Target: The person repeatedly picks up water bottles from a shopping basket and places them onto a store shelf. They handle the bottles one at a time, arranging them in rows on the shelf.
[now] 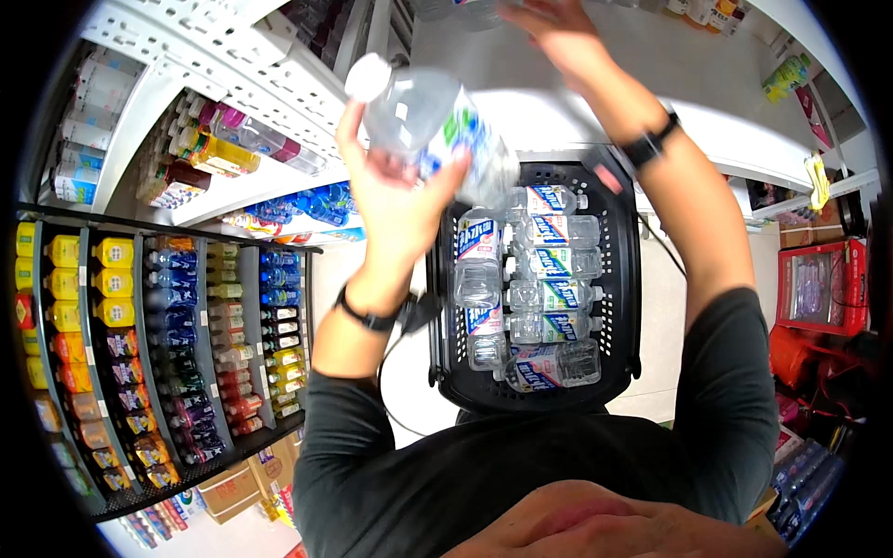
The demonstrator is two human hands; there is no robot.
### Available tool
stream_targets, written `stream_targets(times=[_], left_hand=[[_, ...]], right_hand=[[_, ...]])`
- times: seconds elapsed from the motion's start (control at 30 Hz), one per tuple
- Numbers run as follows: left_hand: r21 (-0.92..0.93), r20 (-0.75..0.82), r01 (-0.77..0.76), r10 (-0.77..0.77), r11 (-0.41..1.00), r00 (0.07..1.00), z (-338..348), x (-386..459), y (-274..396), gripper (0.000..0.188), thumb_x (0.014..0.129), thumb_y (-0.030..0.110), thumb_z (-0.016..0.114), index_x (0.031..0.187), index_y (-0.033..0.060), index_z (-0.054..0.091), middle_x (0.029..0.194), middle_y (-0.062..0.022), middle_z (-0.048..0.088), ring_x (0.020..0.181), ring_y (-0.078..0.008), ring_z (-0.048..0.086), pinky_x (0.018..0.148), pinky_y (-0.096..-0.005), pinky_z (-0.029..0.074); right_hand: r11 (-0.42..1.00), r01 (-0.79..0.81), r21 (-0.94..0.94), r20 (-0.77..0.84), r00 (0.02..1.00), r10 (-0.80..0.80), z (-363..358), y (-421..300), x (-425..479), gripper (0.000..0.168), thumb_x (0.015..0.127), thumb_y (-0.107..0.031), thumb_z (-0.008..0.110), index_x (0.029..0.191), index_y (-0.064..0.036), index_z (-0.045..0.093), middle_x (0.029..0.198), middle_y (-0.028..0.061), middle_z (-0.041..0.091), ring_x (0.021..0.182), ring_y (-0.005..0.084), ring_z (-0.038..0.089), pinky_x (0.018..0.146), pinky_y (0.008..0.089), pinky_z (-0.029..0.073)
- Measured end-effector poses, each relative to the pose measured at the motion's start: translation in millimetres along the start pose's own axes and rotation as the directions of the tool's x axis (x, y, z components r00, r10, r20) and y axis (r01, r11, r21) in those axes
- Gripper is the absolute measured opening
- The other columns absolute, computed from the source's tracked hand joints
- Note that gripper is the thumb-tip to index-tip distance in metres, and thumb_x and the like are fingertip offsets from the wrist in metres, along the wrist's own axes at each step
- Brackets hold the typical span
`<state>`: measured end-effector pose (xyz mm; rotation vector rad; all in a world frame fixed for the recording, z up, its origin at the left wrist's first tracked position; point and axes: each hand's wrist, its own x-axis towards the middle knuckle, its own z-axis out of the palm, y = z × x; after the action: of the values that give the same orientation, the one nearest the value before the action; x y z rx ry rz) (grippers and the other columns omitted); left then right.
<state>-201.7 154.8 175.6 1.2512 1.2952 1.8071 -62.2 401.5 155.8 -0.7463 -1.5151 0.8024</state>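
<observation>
My left hand (401, 181) grips a large clear plastic bottle (446, 132) with a white cap and a blue, green and white label. The bottle is tilted and slightly blurred, above the far left part of the basket. My right hand (554, 24) reaches over the white shelf at the top, its fingers spread and blurred beside clear bottles (478, 10); it seems to hold nothing. A black perforated plastic basket (621, 335) lies before me. In it are several clear bottles (554, 296) with blue, white, green and pink labels, mostly lying on their sides.
Black racks of drink bottles (115, 282) stand at the left, below white perforated metal shelving (230, 63) with more bottles. The white shelf (670, 77) spans the top, with a green bottle (785, 77) at its right. A red case (823, 286) and cartons are at the right.
</observation>
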Motion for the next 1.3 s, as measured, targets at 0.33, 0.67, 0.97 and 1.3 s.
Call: stream_targets(times=[0.33, 0.67, 0.97, 1.3], left_hand=[[-0.018, -0.187, 0.271, -0.269, 0.962, 0.945, -96, -178, 30, 0.108, 0.069, 0.008, 0.088, 0.151, 0.0104, 0.018, 0.139, -0.0127, 0.046, 0.127, -0.0267, 0.051, 0.107, -0.0416, 0.045], [-0.095, -0.149, 0.358, -0.369, 0.929, 0.918, -90, -155, 28, 0.105, 0.073, -0.008, 0.079, 0.153, 0.0128, 0.015, 0.142, -0.0159, 0.046, 0.128, -0.0269, 0.052, 0.107, -0.0404, 0.045], [0.002, 0.043, 0.524, -0.523, 0.852, 0.851, -43, -120, 20, 0.093, 0.077, -0.007, 0.079, 0.149, 0.0081, 0.021, 0.121, -0.0187, 0.063, 0.102, -0.0234, 0.067, 0.086, -0.0346, 0.057], [0.623, 0.118, 0.454, -0.65, 0.637, 0.751, 19, -82, -77, 0.097, 0.065, 0.028, 0.092, 0.143, 0.0039, 0.039, 0.125, -0.0214, 0.064, 0.113, -0.0307, 0.064, 0.096, -0.0364, 0.051]], right_hand=[[0.898, -0.145, -0.416, -0.21, 0.976, 0.06, 119, 26, 81, 0.106, 0.072, -0.032, 0.087, 0.15, 0.0, 0.023, 0.142, 0.0341, 0.043, 0.132, 0.047, 0.044, 0.108, 0.0469, 0.041], [0.938, -0.235, -0.254, 0.211, 0.933, 0.291, -11, -83, -14, 0.086, 0.076, -0.023, 0.079, 0.144, 0.001, 0.033, 0.122, 0.0263, 0.059, 0.113, 0.0305, 0.06, 0.098, 0.0402, 0.05], [0.646, -0.174, -0.743, 0.326, 0.749, 0.577, -122, -111, -161, 0.085, 0.071, -0.037, 0.082, 0.145, -0.019, 0.045, 0.101, 0.0198, 0.071, 0.096, 0.0349, 0.07, 0.085, 0.0412, 0.053], [0.246, -0.196, -0.949, 0.094, 0.57, 0.816, -100, -32, -225, 0.096, 0.073, -0.054, 0.077, 0.149, -0.009, 0.039, 0.121, 0.0174, 0.066, 0.105, 0.0369, 0.068, 0.087, 0.0434, 0.055]])
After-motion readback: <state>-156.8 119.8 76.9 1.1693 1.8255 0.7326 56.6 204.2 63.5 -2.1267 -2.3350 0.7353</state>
